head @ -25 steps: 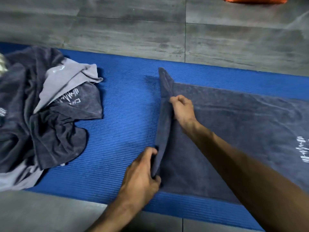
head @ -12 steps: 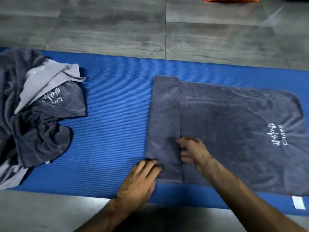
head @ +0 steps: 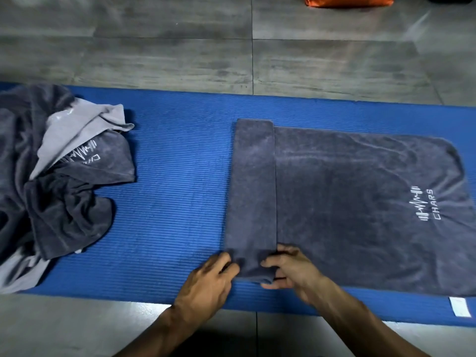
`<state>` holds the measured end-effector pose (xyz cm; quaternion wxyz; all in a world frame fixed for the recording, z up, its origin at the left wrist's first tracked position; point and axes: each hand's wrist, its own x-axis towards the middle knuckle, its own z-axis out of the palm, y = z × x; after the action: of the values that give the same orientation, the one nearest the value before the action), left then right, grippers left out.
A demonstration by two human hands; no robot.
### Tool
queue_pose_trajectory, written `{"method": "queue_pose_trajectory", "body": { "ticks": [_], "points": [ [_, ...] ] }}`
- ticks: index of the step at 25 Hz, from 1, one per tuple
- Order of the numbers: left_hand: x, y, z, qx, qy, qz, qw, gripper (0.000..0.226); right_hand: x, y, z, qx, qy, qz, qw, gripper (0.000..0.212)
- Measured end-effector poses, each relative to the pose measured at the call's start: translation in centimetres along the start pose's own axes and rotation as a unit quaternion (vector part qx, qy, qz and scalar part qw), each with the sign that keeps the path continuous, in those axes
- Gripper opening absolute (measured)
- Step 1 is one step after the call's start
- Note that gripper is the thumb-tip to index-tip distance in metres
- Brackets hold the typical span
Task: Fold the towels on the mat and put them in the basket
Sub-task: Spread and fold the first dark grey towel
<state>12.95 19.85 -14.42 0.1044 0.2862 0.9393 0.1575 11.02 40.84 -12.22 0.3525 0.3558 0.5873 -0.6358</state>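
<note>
A dark grey towel [head: 360, 202] with a white CHARS logo lies spread flat on the blue mat [head: 175, 176]. Its left end is folded over into a narrow strip [head: 253, 181]. My left hand [head: 208, 282] and my right hand [head: 291, 271] both pinch the near end of that strip, one on each side. A heap of crumpled dark and light grey towels [head: 59, 176] lies at the mat's left end. No basket is in view.
Grey tiled floor [head: 180, 47] surrounds the mat. An orange object [head: 347, 0] sits at the top edge, partly cut off. A white label [head: 461, 306] sticks out at the towel's near right corner.
The raised left edge of the towel has been laid down into a flat folded strip. Both hands have come to its near end and now grip it.
</note>
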Motion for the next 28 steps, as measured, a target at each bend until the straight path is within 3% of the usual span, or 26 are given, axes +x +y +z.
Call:
{"method": "queue_pose_trajectory", "body": {
  "ticks": [2,3,5,8,10,13,15,18,22,23,25,28],
  "points": [
    [0.4,0.1,-0.4,0.014,-0.001,0.005,1.000,0.023,0.0,-0.3,-0.3,-0.162,0.062,-0.020,0.985,0.008],
    [0.6,0.2,-0.8,0.019,0.001,0.013,1.000,0.019,0.4,-0.4,-0.7,-0.279,0.110,-0.060,0.952,0.018],
    [1.7,0.5,-1.7,0.023,0.001,0.040,0.999,0.013,1.2,-1.3,-1.4,-0.457,0.221,-0.182,0.842,0.029],
    [4.9,0.4,-1.5,0.052,0.024,0.060,0.997,0.030,2.5,-4.3,-0.8,-0.467,0.246,-0.402,0.748,0.030],
    [6.7,-0.5,-0.5,0.105,-0.015,0.067,0.992,0.051,4.1,-6.5,0.8,-0.489,0.204,-0.460,0.712,0.043],
    [7.1,-1.6,1.3,0.127,-0.066,0.070,0.987,0.061,7.6,-9.6,2.3,-0.602,0.116,-0.371,0.698,0.057],
    [7.0,-1.8,2.1,0.109,-0.061,0.050,0.991,0.061,10.4,-12.2,2.0,-0.647,0.107,-0.344,0.672,0.066],
    [6.8,-1.6,2.5,0.093,-0.059,0.037,0.993,0.061,12.9,-17.0,1.7,-0.647,0.093,-0.321,0.685,0.075],
    [7.0,-2.0,2.2,0.053,-0.037,0.052,0.997,0.058,12.2,-18.9,4.9,-0.636,0.255,-0.339,0.645,0.063],
    [7.1,-2.2,1.8,0.000,-0.027,0.053,0.998,0.054,11.8,-18.5,5.7,-0.632,0.260,-0.319,0.657,0.060],
    [7.2,-2.3,0.9,-0.123,0.028,-0.009,0.992,0.044,11.4,-17.5,6.6,-0.627,0.226,-0.285,0.689,0.051],
    [7.1,-1.4,-0.3,-0.235,0.095,-0.251,0.934,0.048,11.2,-17.8,6.2,-0.578,0.215,-0.271,0.739,0.042]
  ]
}}
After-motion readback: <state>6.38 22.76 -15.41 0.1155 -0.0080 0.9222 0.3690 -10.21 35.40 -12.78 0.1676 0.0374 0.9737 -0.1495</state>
